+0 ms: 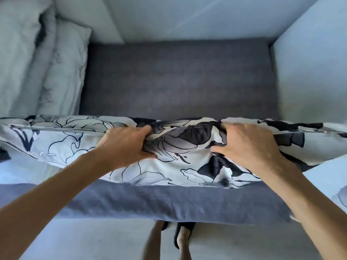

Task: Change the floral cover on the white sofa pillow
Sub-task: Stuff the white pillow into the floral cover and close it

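A pillow in a white cover with black and grey flowers (pixel 180 166) lies across the front edge of the sofa seat, spanning nearly the whole frame. My left hand (pixel 124 145) grips a bunch of the cover's fabric near the pillow's top edge, left of the middle. My right hand (pixel 247 145) grips the fabric on the other side, fingers curled over the top edge and thumb pressed on the near face. The cloth between the two hands is bunched up. A dark button (pixel 224 182) shows on the cover's lower edge.
The dark grey sofa seat (pixel 178 79) stretches behind the pillow, with pale back cushions (pixel 187 17) and a pale armrest (pixel 311 68) at the right. Two pale pillows (pixel 62 72) lean at the left. A blue-grey cloth (pixel 169 201) hangs over the sofa's front. My foot (pixel 183 239) stands below.
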